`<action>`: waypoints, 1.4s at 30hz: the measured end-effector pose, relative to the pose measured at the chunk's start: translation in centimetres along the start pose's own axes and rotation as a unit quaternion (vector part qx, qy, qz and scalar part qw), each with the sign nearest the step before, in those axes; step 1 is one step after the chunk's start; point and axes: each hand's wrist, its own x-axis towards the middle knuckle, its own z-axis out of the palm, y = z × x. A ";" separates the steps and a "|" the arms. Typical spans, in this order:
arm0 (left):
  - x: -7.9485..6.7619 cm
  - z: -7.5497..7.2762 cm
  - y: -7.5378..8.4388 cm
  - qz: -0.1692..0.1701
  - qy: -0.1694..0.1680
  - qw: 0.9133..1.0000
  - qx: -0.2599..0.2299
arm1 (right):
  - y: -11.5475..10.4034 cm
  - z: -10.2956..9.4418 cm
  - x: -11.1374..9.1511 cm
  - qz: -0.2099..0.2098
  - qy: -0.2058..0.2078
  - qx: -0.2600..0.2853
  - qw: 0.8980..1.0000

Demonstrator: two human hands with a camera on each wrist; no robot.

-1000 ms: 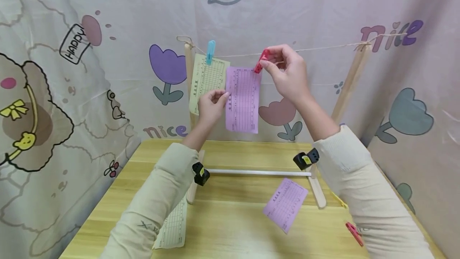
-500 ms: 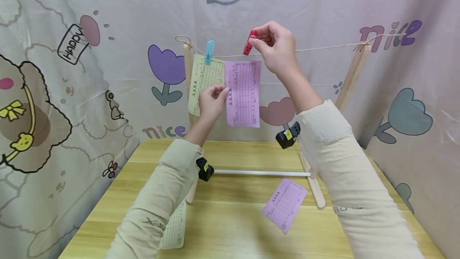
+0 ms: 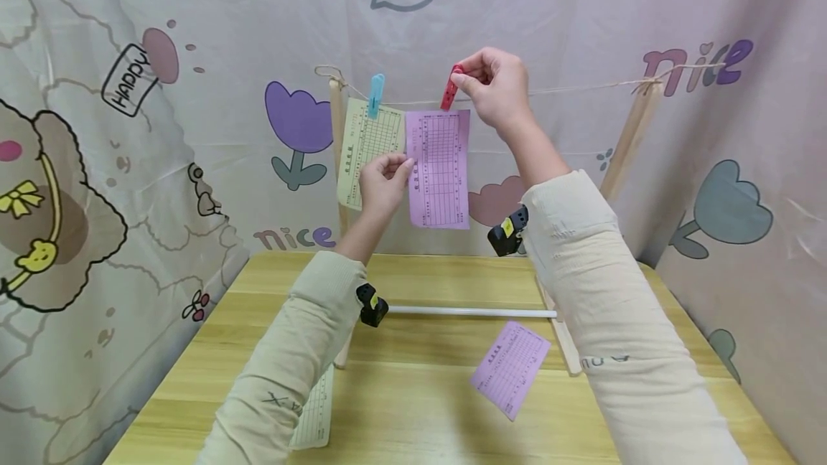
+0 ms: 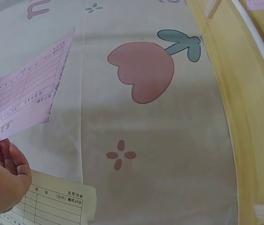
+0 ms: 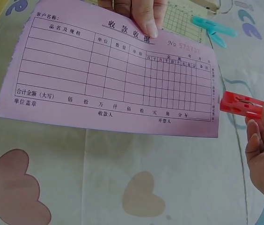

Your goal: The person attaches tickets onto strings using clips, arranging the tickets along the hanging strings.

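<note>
My left hand point(image 3: 382, 185) pinches the left edge of a pink receipt slip point(image 3: 441, 178), which hangs upright just under the twine point(image 3: 575, 87). Between the thumb and fingers of my right hand point(image 3: 496, 88) is a red clothespin point(image 3: 451, 88), held by its upper end. Its lower tip is close to the slip's top edge; in the right wrist view the clothespin point(image 5: 246, 104) lies right beside that edge, and I cannot tell whether it bites the paper. To the left, a light blue clothespin point(image 3: 376, 95) fixes a yellow receipt slip point(image 3: 370, 153) on the twine.
Two wooden posts point(image 3: 629, 138) carry the twine, with a white rod point(image 3: 472, 312) joining their feet. On the wooden table point(image 3: 400, 407) lie another pink slip point(image 3: 512, 370) and a yellow slip point(image 3: 314, 415), partly behind the left sleeve. A printed curtain point(image 3: 555, 13) stands behind.
The red clothespin rose from the pink slip's right corner to above the twine and shifted left, then came down slightly. My left hand has lifted the pink slip a little.
</note>
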 end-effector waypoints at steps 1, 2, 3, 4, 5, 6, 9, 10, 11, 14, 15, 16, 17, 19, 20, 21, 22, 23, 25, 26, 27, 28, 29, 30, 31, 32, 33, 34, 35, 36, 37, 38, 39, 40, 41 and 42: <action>0.0 0.0 0.0 0.001 0.001 1.000 0.000 | 0.0 0.1 0.0 -0.001 -0.003 -0.003 1.000; 0.0 0.0 0.0 0.001 0.001 1.000 0.001 | 0.1 0.1 0.0 -0.001 -0.006 -0.005 1.000; 0.1 0.0 0.0 0.000 0.002 1.000 0.001 | 0.1 0.1 0.0 -0.001 -0.010 -0.007 1.000; 0.1 0.0 0.0 0.000 0.002 1.000 0.001 | 0.1 0.2 -0.1 0.002 -0.013 -0.008 1.000; 0.1 0.0 0.0 0.000 0.002 1.000 0.001 | 0.2 0.2 -0.1 0.003 -0.017 -0.009 1.000; 0.0 0.0 0.0 -0.001 0.002 1.000 0.000 | 0.2 0.3 -0.1 0.005 -0.021 -0.012 1.000; 0.0 -0.1 0.0 -0.004 0.001 1.000 0.000 | 0.4 0.5 -0.2 0.006 -0.030 -0.024 0.999; 0.0 -0.2 0.0 -0.005 0.001 1.000 0.001 | 0.4 0.5 -0.2 0.006 -0.031 -0.030 0.999; 0.0 -0.2 0.0 -0.006 -0.001 1.000 0.002 | 0.5 0.6 -0.2 0.004 -0.031 -0.035 0.999; 0.0 -0.3 -0.2 -0.007 -0.003 1.000 0.009 | 0.5 0.7 -0.1 0.003 -0.036 -0.055 0.998; 0.0 -0.3 -0.1 -0.006 -0.002 1.000 0.011 | 0.5 0.7 -0.1 0.003 -0.040 -0.065 0.997; 0.1 -0.4 -0.1 -0.004 -0.002 1.000 0.013 | 0.5 0.8 -0.1 0.001 -0.044 -0.073 0.996; 0.1 -0.4 -0.1 -0.001 -0.001 1.000 0.015 | 0.5 0.8 -0.1 -0.002 -0.050 -0.082 0.995; 0.1 -0.5 0.0 0.003 0.002 1.000 0.016 | 0.4 0.9 0.0 -0.009 -0.059 -0.095 0.994; 0.1 -0.5 0.1 0.005 0.004 1.000 0.016 | 0.4 0.9 -0.1 -0.012 -0.062 -0.098 0.993; 0.1 -0.5 0.1 0.005 0.004 1.000 0.015 | 0.4 0.9 0.0 -0.017 -0.064 -0.099 0.993; 0.1 -0.5 0.2 0.005 0.004 1.000 0.012 | 0.4 1.0 0.0 -0.020 -0.065 -0.097 0.993; 0.1 -0.5 0.2 0.003 0.004 1.000 0.011 | 0.4 1.0 0.0 -0.022 -0.065 -0.095 0.993; 0.2 -0.4 0.3 0.001 0.003 1.000 0.009 | 0.4 1.0 -0.1 -0.021 -0.067 -0.095 0.993; 0.2 -0.4 0.3 0.000 0.003 1.000 0.009 | 0.4 0.9 -0.1 -0.019 -0.069 -0.097 0.993; 0.2 -0.4 0.3 0.000 0.003 1.000 0.008 | 0.3 0.9 -0.1 -0.018 -0.073 -0.101 0.992; 0.2 -0.3 0.3 0.000 0.003 1.000 0.009 | 0.3 0.9 -0.1 -0.015 -0.078 -0.108 0.991; 0.3 -0.3 0.3 0.000 0.004 1.000 0.010 | 0.3 0.8 -0.1 -0.012 -0.083 -0.114 0.990; 0.3 -0.3 0.2 0.002 0.005 1.000 0.011 | 0.2 0.8 -0.1 -0.009 -0.089 -0.122 0.988; 0.3 -0.3 0.2 0.003 0.006 1.000 0.013 | 0.2 0.8 -0.1 -0.006 -0.095 -0.128 0.987; 0.3 -0.3 0.2 0.004 0.007 1.000 0.014 | 0.2 0.7 -0.1 -0.004 -0.101 -0.134 0.986; 0.3 -0.2 0.2 0.006 0.007 1.000 0.015 | 0.2 0.7 -0.1 -0.002 -0.106 -0.139 0.985; 0.3 -0.2 0.2 0.007 0.007 1.000 0.016 | 0.2 0.7 -0.1 0.000 -0.110 -0.142 0.984; 0.3 -0.2 0.1 0.008 0.006 1.000 0.015 | 0.2 0.7 -0.1 0.000 -0.114 -0.144 0.983; 0.3 -0.2 0.1 0.009 0.005 1.000 0.016 | 0.2 0.7 -0.1 -0.001 -0.118 -0.144 0.983; 0.3 -0.2 0.1 0.010 0.005 1.000 0.016 | 0.2 0.7 -0.1 -0.001 -0.120 -0.144 0.982; 0.3 -0.2 0.1 0.010 0.004 1.000 0.016 | 0.2 0.8 -0.1 -0.003 -0.122 -0.145 0.982; 0.3 -0.1 0.1 0.011 0.004 1.000 0.018 | 0.2 0.8 -0.2 -0.005 -0.123 -0.148 0.981; 0.2 -0.1 0.0 0.010 0.004 1.000 0.019 | 0.2 0.8 -0.2 -0.008 -0.124 -0.150 0.981; 0.2 -0.1 0.0 0.010 0.004 1.000 0.021 | 0.2 0.8 -0.2 -0.012 -0.124 -0.153 0.980; 0.3 -0.1 0.0 0.010 0.004 1.000 0.023 | 0.2 0.8 -0.2 -0.016 -0.123 -0.157 0.980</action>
